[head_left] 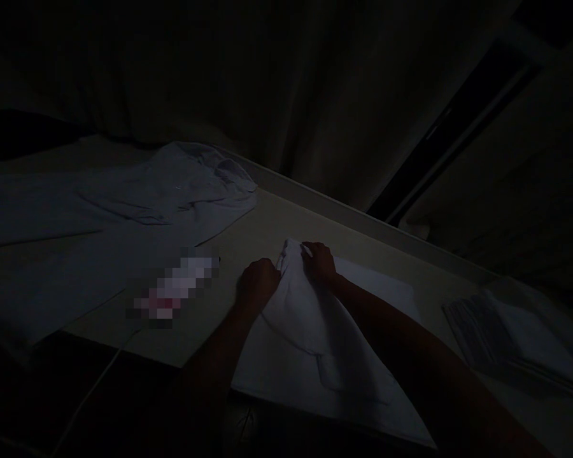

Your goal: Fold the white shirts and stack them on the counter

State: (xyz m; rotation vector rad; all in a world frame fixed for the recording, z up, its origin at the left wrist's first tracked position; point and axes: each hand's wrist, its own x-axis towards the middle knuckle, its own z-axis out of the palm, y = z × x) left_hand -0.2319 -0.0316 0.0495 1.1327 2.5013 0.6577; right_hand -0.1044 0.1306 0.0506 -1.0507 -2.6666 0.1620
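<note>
In dim light, a white cloth garment [296, 312] lies partly gathered on the pale tabletop, its upper part lifted into a narrow peak. My left hand [260, 280] is closed on the left edge of that peak. On the other side, my right hand [321, 261] grips the right edge near the top, fingers curled over the fabric. The lower part of the garment spreads toward the table's front edge. Beneath it and to the right shows a flat white sheet [382, 286]. Its exact kind is too dark to make out.
Rumpled white fabric [172, 191] covers the table's left side. A pixelated object [176, 286] with a thin cable [93, 385] lies near my left hand. Folded pieces in a stack [516, 331] sit at the right. A raised ledge [315, 197] and dark curtains [267, 83] stand behind.
</note>
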